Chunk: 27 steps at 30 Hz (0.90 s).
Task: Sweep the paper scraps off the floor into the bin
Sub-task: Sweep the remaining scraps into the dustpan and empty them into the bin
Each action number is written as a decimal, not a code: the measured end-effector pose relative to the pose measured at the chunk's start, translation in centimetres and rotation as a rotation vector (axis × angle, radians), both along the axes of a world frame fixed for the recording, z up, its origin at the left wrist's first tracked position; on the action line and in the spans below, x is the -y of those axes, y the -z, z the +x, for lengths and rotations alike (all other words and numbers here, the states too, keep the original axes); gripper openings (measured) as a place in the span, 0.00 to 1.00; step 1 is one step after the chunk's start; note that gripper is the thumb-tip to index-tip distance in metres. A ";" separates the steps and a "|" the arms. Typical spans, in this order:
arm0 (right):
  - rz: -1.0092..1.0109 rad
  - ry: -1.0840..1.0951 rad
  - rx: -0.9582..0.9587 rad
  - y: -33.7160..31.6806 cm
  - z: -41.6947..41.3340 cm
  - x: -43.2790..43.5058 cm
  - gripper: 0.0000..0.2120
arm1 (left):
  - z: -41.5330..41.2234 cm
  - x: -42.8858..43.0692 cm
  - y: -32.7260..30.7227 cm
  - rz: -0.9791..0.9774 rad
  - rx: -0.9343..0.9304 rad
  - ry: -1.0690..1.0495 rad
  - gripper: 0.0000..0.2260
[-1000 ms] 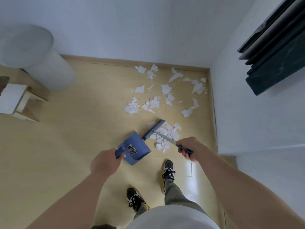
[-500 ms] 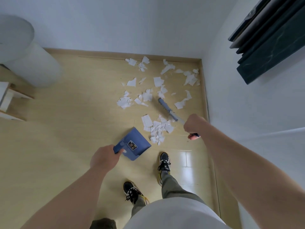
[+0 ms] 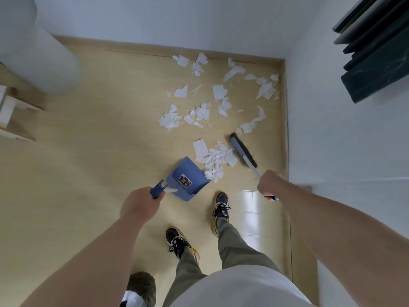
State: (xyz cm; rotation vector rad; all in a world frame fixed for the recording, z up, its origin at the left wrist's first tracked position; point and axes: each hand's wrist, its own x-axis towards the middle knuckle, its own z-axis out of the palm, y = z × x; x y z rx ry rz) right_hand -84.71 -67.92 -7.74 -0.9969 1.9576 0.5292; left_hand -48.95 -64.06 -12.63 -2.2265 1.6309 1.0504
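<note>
On the yellowish floor [image 3: 88,173], paper scraps [image 3: 219,91] by white walls [image 3: 155,18]

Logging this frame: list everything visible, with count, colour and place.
dustpan: one, blue, left of the near scrap pile
brush: one, blue back, dark bristles, right of that pile
paper scraps: many, white, a pile at the dustpan's mouth, others scattered toward the far wall
cylinder: one, white, far left by the wall
furniture piece: one, white and wood, left edge
panels: several, dark, upper right
shoes: two, dark and white, lower middle
left hand: one, grips the dustpan handle
right hand: one, grips the brush handle
</note>
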 end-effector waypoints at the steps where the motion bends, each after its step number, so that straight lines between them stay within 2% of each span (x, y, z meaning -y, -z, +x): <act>1: 0.011 -0.018 0.004 0.0 0.6 -0.6 0.14 | -0.2 0.1 0.0 0.000 -0.006 -0.002 0.18; 9: 0.104 -0.070 0.126 -1.7 5.6 -3.8 0.11 | -0.8 0.0 -0.5 0.021 -0.014 -0.014 0.16; 11: 0.137 -0.161 0.120 -2.6 6.4 -4.1 0.09 | -0.8 0.0 -0.7 0.021 -0.006 -0.004 0.15; 15: 0.117 -0.289 0.072 -4.4 7.1 -4.4 0.13 | -0.7 -0.1 -0.8 0.026 -0.017 0.014 0.17; 27: 0.066 -0.340 0.048 -12.0 7.3 -2.4 0.14 | 0.1 -0.8 -1.0 0.005 -0.010 0.004 0.18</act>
